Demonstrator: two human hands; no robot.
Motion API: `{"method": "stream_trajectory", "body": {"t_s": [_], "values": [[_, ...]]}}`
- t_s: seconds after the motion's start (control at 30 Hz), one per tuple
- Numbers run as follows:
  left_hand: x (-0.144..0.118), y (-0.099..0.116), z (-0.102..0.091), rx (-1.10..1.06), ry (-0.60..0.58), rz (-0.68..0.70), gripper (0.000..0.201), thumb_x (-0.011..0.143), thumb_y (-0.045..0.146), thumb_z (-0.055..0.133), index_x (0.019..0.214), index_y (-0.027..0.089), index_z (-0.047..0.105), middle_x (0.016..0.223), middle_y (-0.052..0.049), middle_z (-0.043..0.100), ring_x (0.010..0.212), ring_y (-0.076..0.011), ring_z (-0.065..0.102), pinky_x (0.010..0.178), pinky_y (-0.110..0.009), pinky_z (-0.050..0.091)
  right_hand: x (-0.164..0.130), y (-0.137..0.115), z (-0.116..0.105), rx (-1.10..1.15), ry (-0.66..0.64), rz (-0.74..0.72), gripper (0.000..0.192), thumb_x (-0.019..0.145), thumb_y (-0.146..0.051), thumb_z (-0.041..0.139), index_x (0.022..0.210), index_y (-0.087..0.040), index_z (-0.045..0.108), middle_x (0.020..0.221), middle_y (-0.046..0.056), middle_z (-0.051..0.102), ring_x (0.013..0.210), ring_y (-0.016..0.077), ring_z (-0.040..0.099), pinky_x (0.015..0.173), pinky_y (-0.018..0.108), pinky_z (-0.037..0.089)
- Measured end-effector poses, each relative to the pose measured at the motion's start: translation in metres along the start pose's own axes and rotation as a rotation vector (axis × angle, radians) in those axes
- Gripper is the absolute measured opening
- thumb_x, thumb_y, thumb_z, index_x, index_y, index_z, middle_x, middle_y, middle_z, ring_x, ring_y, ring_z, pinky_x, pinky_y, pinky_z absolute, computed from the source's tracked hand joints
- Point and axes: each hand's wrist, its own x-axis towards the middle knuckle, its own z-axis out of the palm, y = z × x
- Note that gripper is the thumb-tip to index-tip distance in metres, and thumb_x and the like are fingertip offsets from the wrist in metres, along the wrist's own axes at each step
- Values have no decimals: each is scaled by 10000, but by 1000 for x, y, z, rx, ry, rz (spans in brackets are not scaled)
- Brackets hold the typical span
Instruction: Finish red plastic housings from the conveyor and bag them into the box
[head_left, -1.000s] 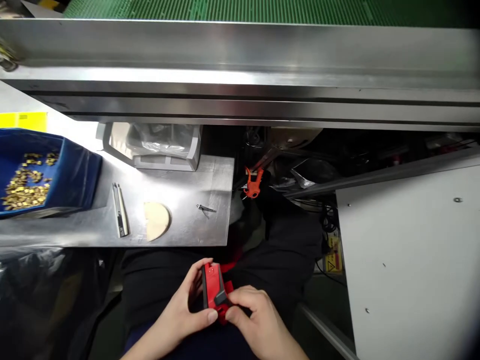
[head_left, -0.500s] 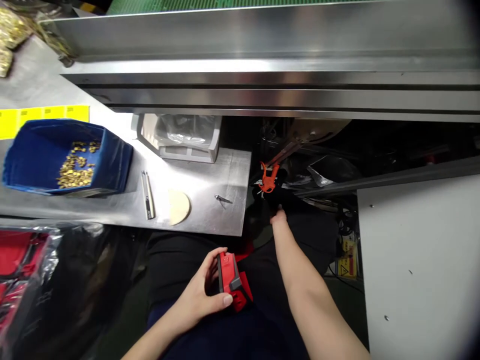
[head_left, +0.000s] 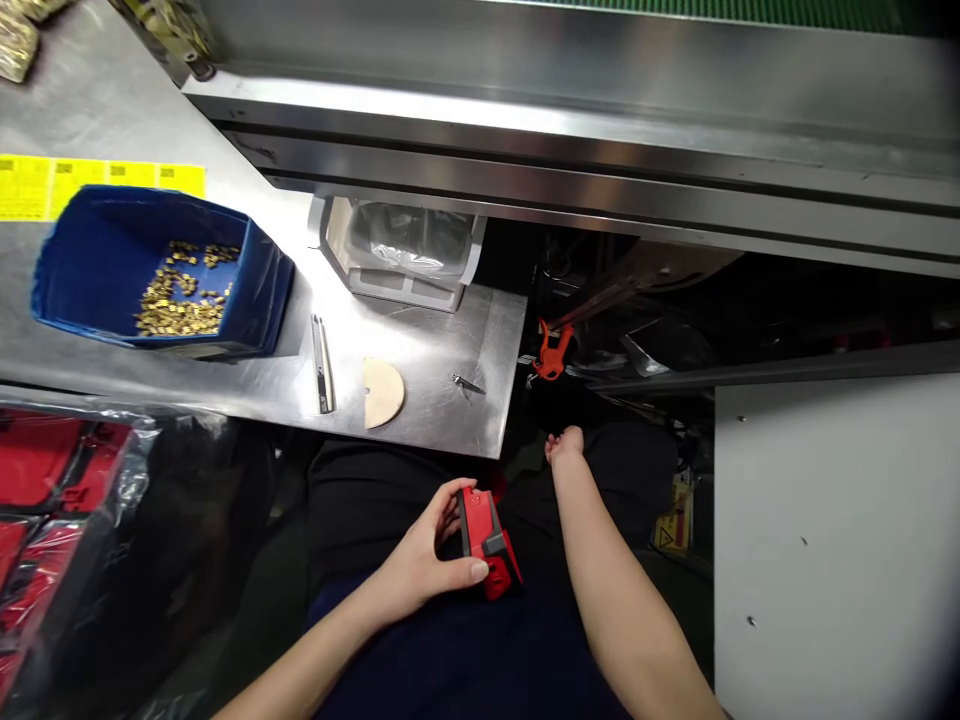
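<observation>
Red case was clamped in L hand, thumb vs. fingers. R hand was held well apart, grip not tellable; orange clip was seen just beyond it. Grey latch prob. fitted; remaining work couldn't be judged.

A conveyor belt and parts bin suggest a factory.

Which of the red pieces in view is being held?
The red-and-black piece in the left hand; the other red pieces lie amid clear plastic at the picture's left edge.
</observation>
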Motion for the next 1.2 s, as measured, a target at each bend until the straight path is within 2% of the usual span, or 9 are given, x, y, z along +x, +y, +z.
{"method": "stream_trajectory", "body": {"t_s": [0.23, 0.4, 0.57, 0.67, 0.8, 0.93, 1.0, 1.07, 1.2], "values": [[-3, -6, -3, 15, -26, 40, 896, 717, 500, 872, 1444, 294, 389, 1479, -133, 498, 1432, -346, 450, 1247, -567, 243, -8, 6, 7, -13, -12, 1, 321, 1002, -369, 636, 1246, -160, 622, 1182, 80, 666, 952, 190, 682, 798, 367, 613], [-10, -3, 1, 34, 2, 65, 904, 712, 520, 868, 1437, 288, 381, 1483, -138, 492, 1439, -351, 433, 1249, -566, 228, -24, -1, 14, -122, -182, -73, 306, 1008, -365, 627, 1232, -156, 626, 1152, 72, 673, 917, 177, 684, 773, 347, 612], [-19, -5, 4, 62, 38, 102, 928, 705, 549, 866, 1438, 267, 371, 1467, -158, 498, 1424, -364, 449, 1234, -566, 252, -60, 4, 23, -426, -408, -101, 183, 989, -296, 659, 1066, -130, 669, 970, 32, 697, 779, 139, 672, 686, 292, 586], [-23, -5, 5, 66, 43, 133, 950, 706, 541, 870, 1455, 264, 358, 1490, -169, 478, 1431, -365, 442, 1235, -570, 244, -98, 5, 4, -591, -471, -265, 89, 946, -184, 679, 871, -140, 698, 804, 11, 679, 699, 132, 629, 642, 239, 504], [-27, 3, 5, -7, 74, 142, 950, 723, 506, 867, 1489, 287, 349, 1490, -143, 490, 1433, -352, 437, 1231, -539, 259, -171, 3, -56, -695, -506, -548, 145, 950, -269, 676, 820, -219, 713, 833, 11, 669, 829, 174, 616, 756, 240, 467], [-26, 16, 7, -164, 147, 113, 735, 836, 523, 738, 1467, 282, 448, 1406, -109, 574, 1375, -347, 485, 1176, -491, 340, -238, 14, -99, -945, -990, -922, 278, 978, -468, 632, 1175, -281, 693, 1215, 49, 665, 1150, 246, 590, 1011, 349, 462], [-25, 22, 10, -213, 173, 68, 616, 897, 543, 645, 1428, 255, 527, 1343, -105, 620, 1318, -349, 528, 1138, -482, 374, -255, 22, -102, -1014, -1061, -1091, 403, 961, -482, 660, 1313, -293, 610, 1306, 61, 629, 1238, 267, 542, 1093, 404, 416], [-26, 28, 13, -235, 192, 15, 560, 945, 562, 563, 1407, 245, 571, 1283, -100, 653, 1242, -339, 577, 1087, -476, 418, -261, 28, -96, -1007, -1043, -1201, 340, 992, -472, 612, 1275, -283, 611, 1237, 59, 656, 1195, 262, 562, 1102, 430, 399], [-30, 39, 18, -170, 221, -12, 512, 988, 576, 486, 1356, 254, 640, 1266, -84, 677, 1168, -308, 609, 1005, -430, 476, -256, 31, -81, -866, -1147, -1190, 344, 1053, -512, 453, 1024, -247, 669, 1011, 50, 679, 933, 211, 626, 857, 348, 494]]}}
